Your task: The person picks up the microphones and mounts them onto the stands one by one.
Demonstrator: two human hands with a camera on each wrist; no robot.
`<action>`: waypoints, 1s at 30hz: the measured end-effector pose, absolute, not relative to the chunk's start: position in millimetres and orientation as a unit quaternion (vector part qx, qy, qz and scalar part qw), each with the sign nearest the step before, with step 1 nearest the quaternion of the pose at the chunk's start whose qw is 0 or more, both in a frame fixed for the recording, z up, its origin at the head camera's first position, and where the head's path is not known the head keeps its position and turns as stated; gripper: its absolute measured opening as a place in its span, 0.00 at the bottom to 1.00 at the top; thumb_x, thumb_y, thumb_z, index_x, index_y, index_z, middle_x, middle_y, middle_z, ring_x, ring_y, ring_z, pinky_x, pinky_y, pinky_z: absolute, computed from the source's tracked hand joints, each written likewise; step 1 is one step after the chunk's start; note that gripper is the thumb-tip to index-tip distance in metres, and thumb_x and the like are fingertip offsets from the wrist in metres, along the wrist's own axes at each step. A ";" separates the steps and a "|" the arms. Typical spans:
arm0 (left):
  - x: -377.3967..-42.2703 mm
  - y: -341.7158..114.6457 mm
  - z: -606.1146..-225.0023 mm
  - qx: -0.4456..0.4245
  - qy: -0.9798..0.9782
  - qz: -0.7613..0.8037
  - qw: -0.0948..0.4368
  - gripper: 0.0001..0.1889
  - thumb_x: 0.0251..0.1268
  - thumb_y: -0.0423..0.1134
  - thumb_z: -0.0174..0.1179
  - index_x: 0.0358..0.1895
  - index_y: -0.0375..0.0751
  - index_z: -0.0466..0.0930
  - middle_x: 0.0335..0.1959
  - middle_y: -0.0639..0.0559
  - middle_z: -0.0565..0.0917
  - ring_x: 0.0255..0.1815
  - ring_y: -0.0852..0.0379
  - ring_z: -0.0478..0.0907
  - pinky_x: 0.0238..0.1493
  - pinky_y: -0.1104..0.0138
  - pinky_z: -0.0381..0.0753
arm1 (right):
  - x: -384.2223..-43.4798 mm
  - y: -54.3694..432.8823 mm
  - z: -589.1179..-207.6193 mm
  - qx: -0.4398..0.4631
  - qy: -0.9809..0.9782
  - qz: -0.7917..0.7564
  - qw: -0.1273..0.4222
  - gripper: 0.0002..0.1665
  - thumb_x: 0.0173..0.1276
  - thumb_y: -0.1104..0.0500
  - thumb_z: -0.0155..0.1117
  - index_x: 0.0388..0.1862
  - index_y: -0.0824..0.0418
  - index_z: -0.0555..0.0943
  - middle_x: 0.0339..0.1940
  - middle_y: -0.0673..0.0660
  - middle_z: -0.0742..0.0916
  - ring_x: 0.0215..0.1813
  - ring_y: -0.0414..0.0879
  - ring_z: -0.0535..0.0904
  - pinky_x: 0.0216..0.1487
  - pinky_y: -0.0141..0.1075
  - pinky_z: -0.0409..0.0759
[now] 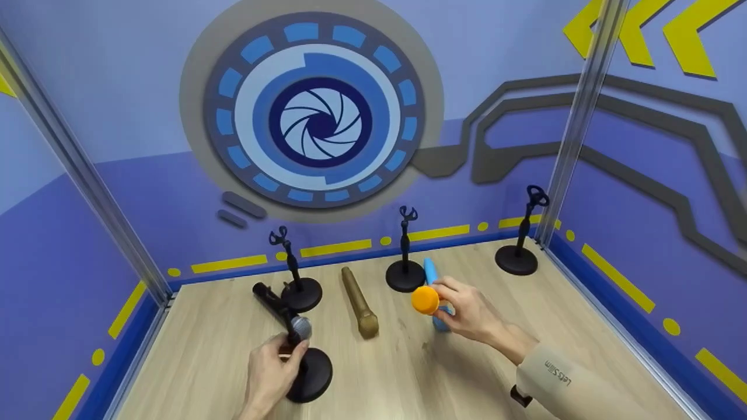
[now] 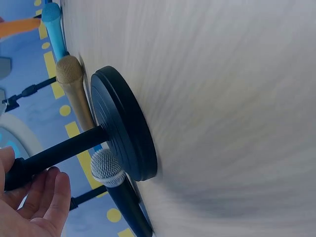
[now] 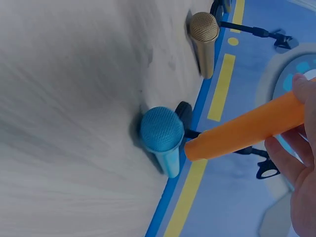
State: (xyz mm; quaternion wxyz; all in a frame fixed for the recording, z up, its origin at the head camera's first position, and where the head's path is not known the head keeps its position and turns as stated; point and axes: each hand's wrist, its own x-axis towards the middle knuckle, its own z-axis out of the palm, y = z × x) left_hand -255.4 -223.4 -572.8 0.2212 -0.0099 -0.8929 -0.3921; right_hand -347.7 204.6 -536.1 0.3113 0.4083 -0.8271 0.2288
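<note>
In the head view my left hand (image 1: 271, 373) grips the upper pole of a black microphone stand (image 1: 312, 376), whose round base is at or close over the table. Thumb and fingers are around the pole in the left wrist view. Behind this stand lies a black microphone (image 2: 129, 207) with a silver mesh head. My right hand (image 1: 473, 309) holds an orange microphone (image 1: 425, 300) upright, round end up and handle (image 3: 247, 128) pointing down. Beneath that hand a blue microphone (image 3: 162, 131) lies on the table, partly hidden in the head view. A gold microphone (image 1: 359, 303) lies between the hands.
Along the back stand more black microphone stands: one at left (image 1: 302, 294), one in the middle (image 1: 405, 275) and one in the right corner (image 1: 516, 261). Patterned blue and purple walls with metal corner posts (image 1: 578, 128) enclose the wooden table (image 1: 408, 385).
</note>
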 end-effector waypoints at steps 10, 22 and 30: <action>-253.1 -205.0 -573.9 -0.057 -0.881 -0.400 0.246 0.07 0.72 0.46 0.77 0.37 0.50 0.92 0.35 0.53 0.95 0.34 0.58 0.94 0.35 0.69 0.90 | -350.6 185.8 -520.6 0.440 -0.795 0.263 0.324 0.27 0.62 0.65 0.88 0.59 0.57 0.88 0.53 0.54 0.90 0.48 0.46 0.90 0.51 0.45 0.94; -253.8 -183.4 -579.4 -0.088 -0.870 -0.400 0.273 0.09 0.69 0.47 0.79 0.33 0.52 0.90 0.31 0.54 0.94 0.31 0.60 0.93 0.34 0.71 0.89 | -351.3 162.9 -500.5 0.458 -0.769 0.302 0.328 0.26 0.64 0.65 0.87 0.60 0.59 0.88 0.53 0.56 0.92 0.49 0.48 0.93 0.49 0.37 0.94; -250.8 -165.8 -573.8 -0.086 -0.879 -0.418 0.213 0.08 0.70 0.46 0.79 0.37 0.49 0.92 0.36 0.52 0.95 0.35 0.58 0.94 0.38 0.70 0.91 | -352.5 145.8 -490.0 0.486 -0.749 0.319 0.318 0.27 0.64 0.70 0.84 0.61 0.60 0.88 0.55 0.59 0.92 0.48 0.50 0.92 0.47 0.33 0.92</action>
